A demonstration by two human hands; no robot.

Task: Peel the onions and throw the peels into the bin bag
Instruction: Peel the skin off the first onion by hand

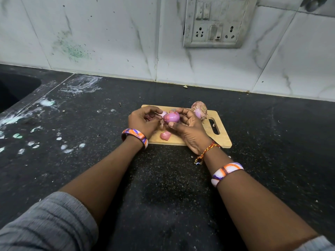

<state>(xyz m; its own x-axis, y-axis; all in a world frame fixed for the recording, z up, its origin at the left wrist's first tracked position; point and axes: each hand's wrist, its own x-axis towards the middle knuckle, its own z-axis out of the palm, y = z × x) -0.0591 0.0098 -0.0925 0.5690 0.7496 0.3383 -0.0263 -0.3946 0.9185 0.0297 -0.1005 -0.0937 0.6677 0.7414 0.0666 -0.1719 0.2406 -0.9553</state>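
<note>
right hand point(188, 127) gripping onion point(171, 117), unpeeled onion point(199, 109) behind

Black speckled counter point(163, 187), white marble-tiled wall point(108, 33), grimy socket panel point(215, 22)

The right hand point(188, 129) covered the far side of the peeled onion point(171, 117). The left hand point(143, 122) hid most of a peel piece point(164, 113) in its fingers. The sink point(16, 89) was cut off by the left edge. Both sleeves ran off the bottom.
</note>
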